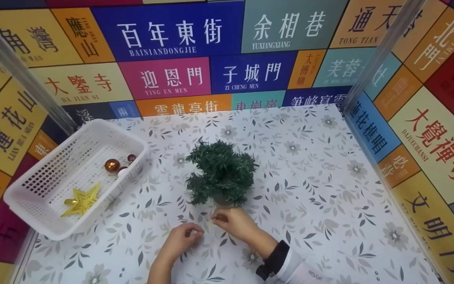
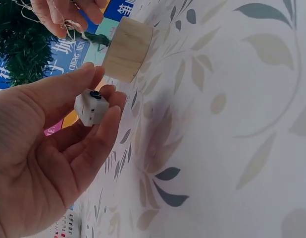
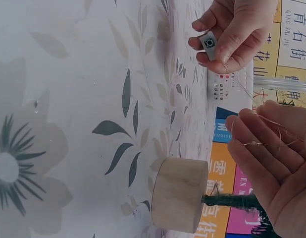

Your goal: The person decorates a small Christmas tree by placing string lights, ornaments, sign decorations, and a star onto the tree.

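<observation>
My left hand [image 1: 181,238] is in front of the tree, fingertips and thumb pinching a small white battery box [image 2: 91,107] with a black button. From that box a thin fairy-light wire [image 3: 252,143] runs across to my right hand [image 1: 239,225]. Strands of it lie looped over the bent fingers and thumb of that hand, as both wrist views show. Just beyond my right hand stands a small artificial Christmas tree [image 1: 223,167], upright, with green bristly branches. Its round wooden base [image 3: 180,195] shows in the wrist views, mostly hidden by branches from above.
A white perforated plastic basket [image 1: 18,193] stands at the left. Inside lie a gold star [image 1: 83,200], a shiny copper-coloured ball [image 1: 112,165] and other small baubles. Panels with printed Chinese characters [image 1: 168,33] wall the back and sides of the floral-patterned table [image 1: 302,221].
</observation>
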`<state>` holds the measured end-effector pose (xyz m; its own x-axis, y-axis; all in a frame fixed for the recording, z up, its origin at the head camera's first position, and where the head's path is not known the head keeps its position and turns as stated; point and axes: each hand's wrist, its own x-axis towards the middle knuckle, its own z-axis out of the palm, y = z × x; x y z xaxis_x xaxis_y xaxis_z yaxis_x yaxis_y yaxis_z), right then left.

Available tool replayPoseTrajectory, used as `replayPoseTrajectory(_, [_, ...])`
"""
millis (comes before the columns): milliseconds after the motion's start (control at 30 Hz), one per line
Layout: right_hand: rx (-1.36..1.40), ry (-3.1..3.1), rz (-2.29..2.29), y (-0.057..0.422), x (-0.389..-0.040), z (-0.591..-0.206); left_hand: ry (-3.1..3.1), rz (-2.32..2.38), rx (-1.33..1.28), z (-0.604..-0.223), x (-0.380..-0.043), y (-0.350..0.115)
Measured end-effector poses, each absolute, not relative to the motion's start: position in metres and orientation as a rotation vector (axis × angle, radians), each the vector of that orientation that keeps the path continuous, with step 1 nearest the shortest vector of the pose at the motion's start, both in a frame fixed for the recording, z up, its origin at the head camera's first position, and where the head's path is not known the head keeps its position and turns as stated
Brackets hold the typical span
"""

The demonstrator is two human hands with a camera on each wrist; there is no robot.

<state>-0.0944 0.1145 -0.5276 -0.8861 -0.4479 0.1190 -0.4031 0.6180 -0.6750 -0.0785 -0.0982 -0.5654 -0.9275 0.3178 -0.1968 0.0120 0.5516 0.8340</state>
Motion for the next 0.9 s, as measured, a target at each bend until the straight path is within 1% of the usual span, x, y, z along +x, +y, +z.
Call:
replayPoseTrajectory(133, [-0.639, 2.721, -1.185, 0.126, -0.089, -0.530, 2.512, 1.301, 0.299, -0.568, -0.078, -0.093])
replayPoseTrajectory(300, [-0.589, 2.713, -1.230, 0.140, -0.083, -0.538, 2.565, 1.270, 0.363, -0.572, -0.079, -0.089])
replayPoseTrajectory(700, [-0.312, 2.708, -1.297, 0.186, -0.080, -0.556, 2.564, 1.169, 0.311, -0.580, -0.074, -0.086])
replayPoseTrajectory(900, [-0.161, 2.771, -1.247, 0.210, -0.079, -0.562, 2.595, 1.136, 0.321, -0.583, -0.074, -0.088])
